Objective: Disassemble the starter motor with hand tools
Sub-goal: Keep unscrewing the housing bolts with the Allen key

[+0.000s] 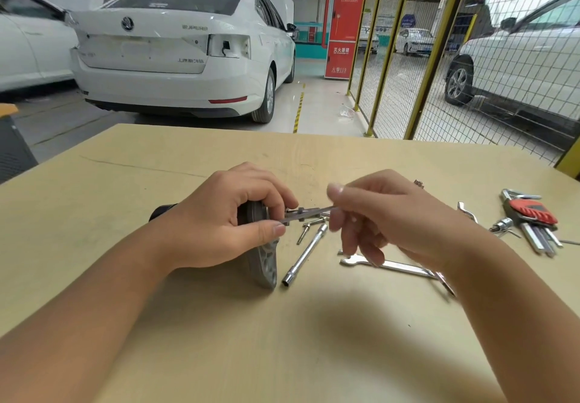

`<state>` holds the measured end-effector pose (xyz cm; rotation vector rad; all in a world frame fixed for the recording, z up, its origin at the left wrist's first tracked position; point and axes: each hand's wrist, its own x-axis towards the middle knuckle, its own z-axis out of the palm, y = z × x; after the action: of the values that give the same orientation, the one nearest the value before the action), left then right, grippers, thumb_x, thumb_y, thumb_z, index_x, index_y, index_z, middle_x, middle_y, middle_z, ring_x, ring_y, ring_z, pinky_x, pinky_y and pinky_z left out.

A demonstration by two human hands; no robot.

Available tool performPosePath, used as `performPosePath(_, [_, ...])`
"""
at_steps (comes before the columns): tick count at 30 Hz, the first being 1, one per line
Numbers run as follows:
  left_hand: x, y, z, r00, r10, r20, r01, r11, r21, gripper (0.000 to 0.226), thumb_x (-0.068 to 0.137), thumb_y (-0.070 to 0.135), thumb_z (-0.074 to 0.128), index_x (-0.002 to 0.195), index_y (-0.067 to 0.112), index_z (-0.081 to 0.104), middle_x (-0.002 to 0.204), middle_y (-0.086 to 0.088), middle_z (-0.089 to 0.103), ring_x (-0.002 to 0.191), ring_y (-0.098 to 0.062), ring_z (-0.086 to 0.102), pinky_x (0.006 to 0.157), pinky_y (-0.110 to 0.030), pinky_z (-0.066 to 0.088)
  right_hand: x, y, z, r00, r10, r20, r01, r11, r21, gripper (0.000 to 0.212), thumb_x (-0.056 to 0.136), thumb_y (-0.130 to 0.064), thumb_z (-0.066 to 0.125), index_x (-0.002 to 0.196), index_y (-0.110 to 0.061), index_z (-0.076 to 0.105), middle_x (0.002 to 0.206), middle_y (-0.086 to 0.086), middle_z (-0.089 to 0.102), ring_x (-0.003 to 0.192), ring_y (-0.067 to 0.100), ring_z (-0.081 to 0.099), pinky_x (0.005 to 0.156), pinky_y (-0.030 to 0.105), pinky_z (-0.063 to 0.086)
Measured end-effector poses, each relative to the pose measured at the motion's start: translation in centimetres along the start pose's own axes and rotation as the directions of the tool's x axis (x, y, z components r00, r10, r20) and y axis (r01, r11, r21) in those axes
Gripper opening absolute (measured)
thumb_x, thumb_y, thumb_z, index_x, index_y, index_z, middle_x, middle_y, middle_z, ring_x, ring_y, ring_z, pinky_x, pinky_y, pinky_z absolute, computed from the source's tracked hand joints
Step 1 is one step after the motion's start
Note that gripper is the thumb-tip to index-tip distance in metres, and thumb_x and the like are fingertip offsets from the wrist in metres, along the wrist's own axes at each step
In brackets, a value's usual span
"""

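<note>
The starter motor (260,245) stands on the counter (314,355), gripped by the left hand (226,214). To its right, the right hand (383,214) fingers (334,214) pinch a thin tool (309,213) touching the motor.

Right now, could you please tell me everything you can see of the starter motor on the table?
The starter motor lies on its side on the tan wooden table, mostly hidden under the left hand, which grips it. A grey cast-metal flange with round holes shows below the hand; a dark end pokes out to the left. On its right, a slim metal rod reaches from the motor to the right hand, which pinches it.
</note>
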<state>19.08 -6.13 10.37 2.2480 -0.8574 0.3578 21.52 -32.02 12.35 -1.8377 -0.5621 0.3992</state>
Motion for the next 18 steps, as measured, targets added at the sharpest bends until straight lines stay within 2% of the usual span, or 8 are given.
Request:
performPosePath(3, [-0.1,0.0,0.0,1.0,-0.012,-0.007,0.012,1.0,-0.001,0.009,0.083,0.022,0.077,0.083,0.022,0.068,0.111,0.016,0.072,0.117,-0.019,0.062,0.097,-0.04,0.049,-0.1,0.1,0.1,0.994,0.051,0.096,-0.042,0.995,-0.087,0.053,0.082,-0.064,0.065,0.07,-0.012,0.072,0.062,0.019,0.068,0.042,0.024,0.051,0.043,0.025,0.042])
performPosePath(7, [0.0,0.0,0.1,1.0,-0.015,-0.006,0.015,1.0,0.002,0.011,0.082,0.022,0.078,0.084,0.024,0.067,0.111,0.016,0.072,0.118,-0.018,0.061,0.097,-0.04,0.048,0.0,0.2,-0.1,0.997,0.003,0.08,0.006,0.995,-0.101,0.044,0.087,-0.055,0.066,0.077,-0.013,0.073,0.058,0.014,0.065,0.042,0.02,0.046,0.045,0.025,0.039])
performPosePath(10, [0.0,-0.1,0.1,1.0,-0.019,-0.001,0.019,1.0,0.004,0.012,0.082,0.022,0.077,0.084,0.025,0.066,0.111,0.017,0.071,0.118,-0.018,0.061,0.097,-0.039,0.048,-0.1,0.2,-0.6,0.994,-0.047,0.097,0.052,0.997,-0.054,0.041,0.083,-0.053,0.071,0.081,-0.012,0.073,0.052,0.011,0.06,0.04,0.017,0.043,0.043,0.021,0.035])
performPosePath(14, [0.0,-0.2,0.0,0.999,-0.032,0.004,0.033,0.999,-0.017,0.013,0.082,0.022,0.077,0.084,0.027,0.065,0.112,0.018,0.071,0.12,-0.018,0.06,0.099,-0.039,0.048,-0.2,0.1,-1.4,0.985,-0.13,0.115,0.132,0.991,-0.014,0.02,0.085,-0.03,0.076,0.086,-0.01,0.075,0.055,0.012,0.059,0.045,0.021,0.041,0.042,0.021,0.035])
performPosePath(18, [0.0,-0.3,0.0,0.999,-0.033,0.024,0.033,0.999,-0.009,0.005,0.084,0.026,0.076,0.085,0.027,0.071,0.115,0.019,0.071,0.122,-0.016,0.059,0.101,-0.04,0.047,0.0,0.4,-1.5,0.979,-0.183,0.088,0.184,0.983,-0.005,0.014,0.084,-0.018,0.075,0.092,-0.007,0.078,0.061,0.012,0.059,0.055,0.028,0.044,0.043,0.026,0.038])
